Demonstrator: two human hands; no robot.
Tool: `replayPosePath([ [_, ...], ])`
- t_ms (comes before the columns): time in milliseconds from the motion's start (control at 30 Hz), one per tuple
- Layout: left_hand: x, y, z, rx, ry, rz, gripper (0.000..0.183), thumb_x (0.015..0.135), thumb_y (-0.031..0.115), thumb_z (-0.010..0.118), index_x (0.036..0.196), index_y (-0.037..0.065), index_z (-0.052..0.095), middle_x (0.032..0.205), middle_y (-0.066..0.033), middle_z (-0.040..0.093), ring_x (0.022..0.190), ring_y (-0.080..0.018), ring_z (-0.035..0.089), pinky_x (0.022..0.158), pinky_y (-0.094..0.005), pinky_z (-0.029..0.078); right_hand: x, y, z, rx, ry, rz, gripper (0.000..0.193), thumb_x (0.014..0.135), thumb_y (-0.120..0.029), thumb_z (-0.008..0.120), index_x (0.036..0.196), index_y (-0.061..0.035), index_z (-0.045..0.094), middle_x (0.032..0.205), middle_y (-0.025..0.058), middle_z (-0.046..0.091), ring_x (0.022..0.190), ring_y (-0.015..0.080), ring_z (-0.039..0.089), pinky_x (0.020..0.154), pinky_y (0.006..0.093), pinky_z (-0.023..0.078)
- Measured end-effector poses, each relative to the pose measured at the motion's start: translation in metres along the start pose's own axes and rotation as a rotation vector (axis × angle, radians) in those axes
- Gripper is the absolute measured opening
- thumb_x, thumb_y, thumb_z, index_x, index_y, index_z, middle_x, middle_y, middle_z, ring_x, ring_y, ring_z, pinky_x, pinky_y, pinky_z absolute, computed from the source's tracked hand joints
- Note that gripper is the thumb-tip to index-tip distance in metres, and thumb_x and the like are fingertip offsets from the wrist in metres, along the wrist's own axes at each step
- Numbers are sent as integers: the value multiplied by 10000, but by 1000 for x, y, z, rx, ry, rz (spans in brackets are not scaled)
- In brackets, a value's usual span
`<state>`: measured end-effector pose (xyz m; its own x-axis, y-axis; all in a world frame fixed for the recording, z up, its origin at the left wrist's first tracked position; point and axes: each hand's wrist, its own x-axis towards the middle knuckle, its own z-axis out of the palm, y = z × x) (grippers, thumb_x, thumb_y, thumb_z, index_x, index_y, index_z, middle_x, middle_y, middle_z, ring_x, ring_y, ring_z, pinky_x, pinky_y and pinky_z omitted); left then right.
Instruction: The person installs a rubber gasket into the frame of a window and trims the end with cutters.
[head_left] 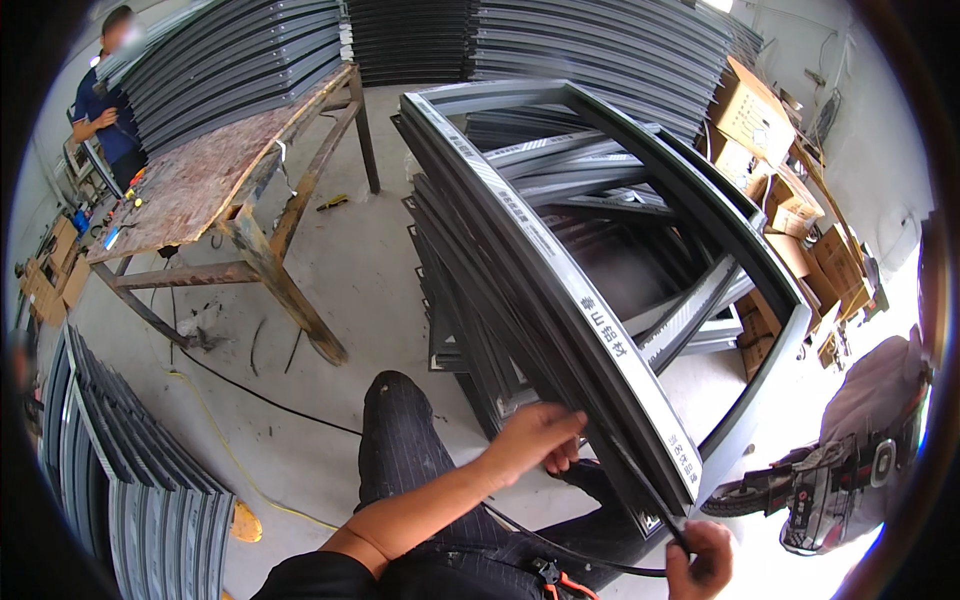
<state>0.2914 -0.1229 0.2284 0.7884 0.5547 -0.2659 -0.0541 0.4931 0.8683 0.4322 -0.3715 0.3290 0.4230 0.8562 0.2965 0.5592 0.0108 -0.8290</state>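
A stack of grey metal window frames stands before me, the top frame [545,255] tilted with a near corner toward me. My left hand [535,440] is closed in a pinch at the side edge of the stack; what is between its fingertips, if anything, is hidden. My right hand [702,560] is closed around a thin black rubber strip [620,571] just below the near corner. From that hand the strip loops left across my lap. Orange-handled pliers [575,586] lie by my lap, partly out of view.
A worn wooden table [200,190] on metal legs stands at the left, bearing stacked frames [235,75]. A person [110,110] is behind it. More frames [150,500] stand at lower left. Cardboard boxes [755,110] are piled at right, near a bag [850,460]. Cables cross the floor.
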Motion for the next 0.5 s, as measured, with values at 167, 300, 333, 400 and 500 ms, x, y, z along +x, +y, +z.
replayPosePath([
  [167,-14,-22,16,36,-59,-62,341,903,379,609,815,50,598,687,-38,627,586,-100,602,503,-230,472,-47,23,25,475,-111,428,469,788,24,690,1218,7,503,1003,111,623,824,135,604,654,249,492],
  [300,-42,-85,11,404,-431,250,238,849,222,671,962,32,584,804,-21,601,747,-110,588,648,-261,492,-94,59,18,159,-407,351,464,821,27,670,1252,36,497,1040,120,634,830,141,609,682,259,503],
  [333,-54,-98,-1,563,-541,165,432,801,311,721,1109,57,556,1000,-95,592,935,-180,588,794,-334,492,-92,71,11,94,-456,379,450,815,43,668,1239,34,517,1002,120,642,805,132,604,663,234,496],
  [400,-55,-202,-33,1024,-661,287,878,660,554,746,1354,128,418,1212,-174,481,1166,-345,470,968,-456,388,-84,50,1,381,-217,480,345,844,-19,644,1174,32,555,880,98,642,680,115,559,572,201,449],
  [500,-81,-236,-53,1254,-365,33,872,634,555,746,1331,126,445,1194,-153,499,1168,-351,457,939,-471,400,-33,41,-13,672,-146,12,370,905,-165,548,1193,61,492,748,108,580,474,128,392,422,257,335],
])
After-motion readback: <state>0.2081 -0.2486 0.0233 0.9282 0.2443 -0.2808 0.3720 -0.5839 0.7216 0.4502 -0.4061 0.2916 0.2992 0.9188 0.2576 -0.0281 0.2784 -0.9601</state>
